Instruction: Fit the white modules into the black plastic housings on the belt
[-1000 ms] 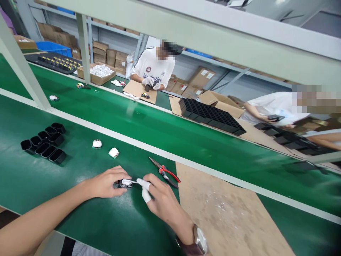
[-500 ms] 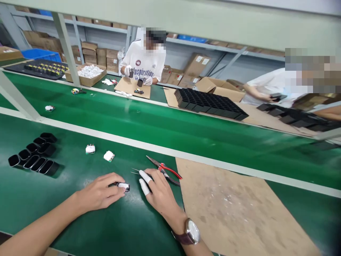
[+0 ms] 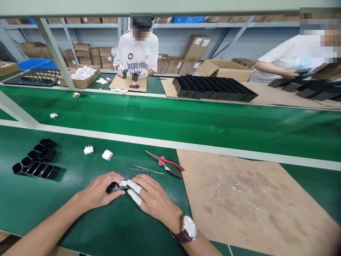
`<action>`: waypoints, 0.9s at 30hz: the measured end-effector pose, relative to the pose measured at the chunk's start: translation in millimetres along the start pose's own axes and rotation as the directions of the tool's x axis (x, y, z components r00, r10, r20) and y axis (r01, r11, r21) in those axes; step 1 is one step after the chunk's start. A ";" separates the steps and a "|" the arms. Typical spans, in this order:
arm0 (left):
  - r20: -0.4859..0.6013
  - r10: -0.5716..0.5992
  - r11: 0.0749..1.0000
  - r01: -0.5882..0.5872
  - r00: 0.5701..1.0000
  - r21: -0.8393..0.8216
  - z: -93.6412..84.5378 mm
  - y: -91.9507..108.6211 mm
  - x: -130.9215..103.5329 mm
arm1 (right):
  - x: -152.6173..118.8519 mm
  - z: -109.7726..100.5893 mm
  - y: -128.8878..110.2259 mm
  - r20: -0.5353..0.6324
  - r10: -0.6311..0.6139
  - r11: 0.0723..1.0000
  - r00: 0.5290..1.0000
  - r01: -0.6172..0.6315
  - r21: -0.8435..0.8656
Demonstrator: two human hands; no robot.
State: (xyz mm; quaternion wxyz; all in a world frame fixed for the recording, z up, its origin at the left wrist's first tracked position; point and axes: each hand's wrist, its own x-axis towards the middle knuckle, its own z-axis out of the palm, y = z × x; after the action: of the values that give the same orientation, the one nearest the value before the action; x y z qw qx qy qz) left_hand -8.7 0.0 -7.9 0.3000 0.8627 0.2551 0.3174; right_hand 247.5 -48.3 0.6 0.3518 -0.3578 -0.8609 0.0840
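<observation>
Case (image 3: 113, 188) clamped in left hand (image 3: 97, 192), right hand (image 3: 153, 196) touching its three-o'clock end, grip unclear; tweezers (image 3: 146, 169) at two o'clock, pliers (image 3: 161, 161) just beyond, boards (image 3: 88, 150) near eleven.

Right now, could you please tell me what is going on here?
The left hand holds a small black case with a white-topped part in its end, while two white-covered fingers of the right hand meet that end. Tweezers and red-handled pliers lie beyond the right hand. Two white-topped boards and some black cases stand farther left.
</observation>
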 end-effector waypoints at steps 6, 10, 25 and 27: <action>0.054 0.173 0.969 -0.180 0.983 0.169 -7.5 6.0 4.6 | -2.8 0.5 2.0 -0.048 0.053 0.998 0.997 -0.052 0.017; 0.057 0.249 0.942 -0.256 0.967 0.216 -9.6 8.1 6.5 | -4.6 -1.3 3.3 -0.064 0.050 0.999 0.997 -0.050 -0.001; -0.064 0.040 0.994 -0.033 0.997 0.107 3.7 9.3 1.9 | -0.5 -1.3 -12.7 0.044 -0.079 0.988 0.996 0.084 -0.129; -0.061 0.053 0.993 -0.046 0.997 0.106 2.8 10.0 2.8 | 0.2 -1.8 -13.5 0.054 -0.064 0.990 0.996 0.070 -0.121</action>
State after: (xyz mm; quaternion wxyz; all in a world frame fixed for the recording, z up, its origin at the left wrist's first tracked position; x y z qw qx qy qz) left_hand -2.3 -6.1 -1.7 0.2384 0.8725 0.2593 0.3386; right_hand 241.0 -58.2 7.4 0.3102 -0.3473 -0.8845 0.0280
